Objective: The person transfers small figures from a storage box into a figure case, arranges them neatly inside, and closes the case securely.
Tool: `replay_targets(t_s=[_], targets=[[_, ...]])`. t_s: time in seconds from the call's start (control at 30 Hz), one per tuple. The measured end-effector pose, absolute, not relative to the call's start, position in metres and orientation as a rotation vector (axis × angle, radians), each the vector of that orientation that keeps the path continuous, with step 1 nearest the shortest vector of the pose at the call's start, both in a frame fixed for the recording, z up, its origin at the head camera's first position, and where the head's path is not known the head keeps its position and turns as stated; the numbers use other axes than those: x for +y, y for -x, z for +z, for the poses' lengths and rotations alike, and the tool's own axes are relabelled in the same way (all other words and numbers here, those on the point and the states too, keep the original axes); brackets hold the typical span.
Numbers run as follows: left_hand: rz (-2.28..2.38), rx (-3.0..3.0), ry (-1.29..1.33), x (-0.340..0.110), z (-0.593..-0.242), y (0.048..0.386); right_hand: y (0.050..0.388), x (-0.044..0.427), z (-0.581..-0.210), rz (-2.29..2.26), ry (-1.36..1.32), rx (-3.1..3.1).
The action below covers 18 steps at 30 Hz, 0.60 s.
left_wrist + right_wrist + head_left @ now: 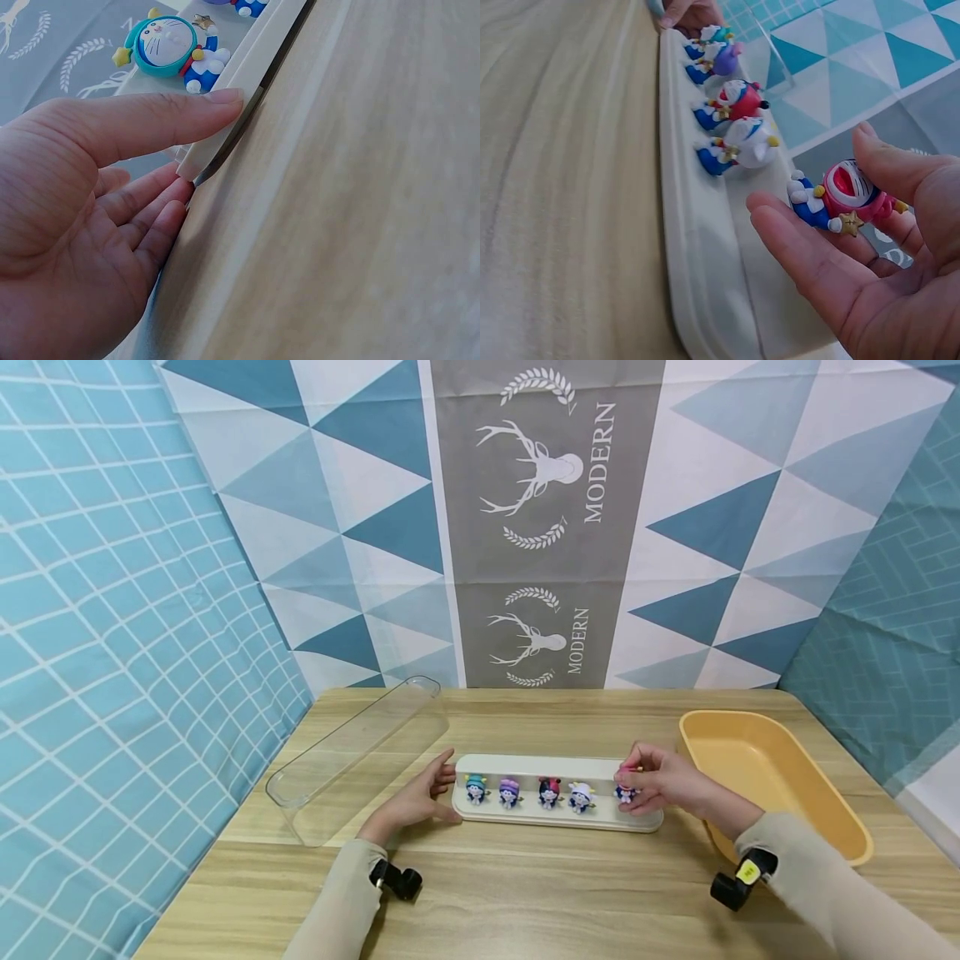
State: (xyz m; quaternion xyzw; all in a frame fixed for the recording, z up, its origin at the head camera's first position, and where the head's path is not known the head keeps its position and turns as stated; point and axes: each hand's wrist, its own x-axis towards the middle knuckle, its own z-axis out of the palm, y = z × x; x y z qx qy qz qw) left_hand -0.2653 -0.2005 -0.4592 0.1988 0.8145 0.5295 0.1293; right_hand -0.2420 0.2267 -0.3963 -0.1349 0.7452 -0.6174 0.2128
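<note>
A long white display base [525,820] lies across the table, with several small Doraemon-like cat figurines in a row on it. My left hand [416,797] is at its left end; the straight thumb [169,116] rests along the front edge and the other fingertips touch the end, beside the figurine in a teal hood [161,46]. Over the right end, my right hand [663,783] holds a figurine in a pink hood [847,187] between thumb and fingers. The white-hooded figurine [754,142] stands nearest to it on the base.
A clear, long plastic cover [360,743] stands on the table at left, behind my left forearm. At right is a yellow-orange bin [750,768], partly behind my right forearm. Patterned cloth walls [525,527] border the wooden table [570,893].
</note>
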Motion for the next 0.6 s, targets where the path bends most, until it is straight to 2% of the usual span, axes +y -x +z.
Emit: replay_targets(t_s=[0.6], targets=[[1.539,2.362,-0.590,-0.201,-0.461,0.266,0.227,0.214,-0.413,-1.733,0.386,2.218]])
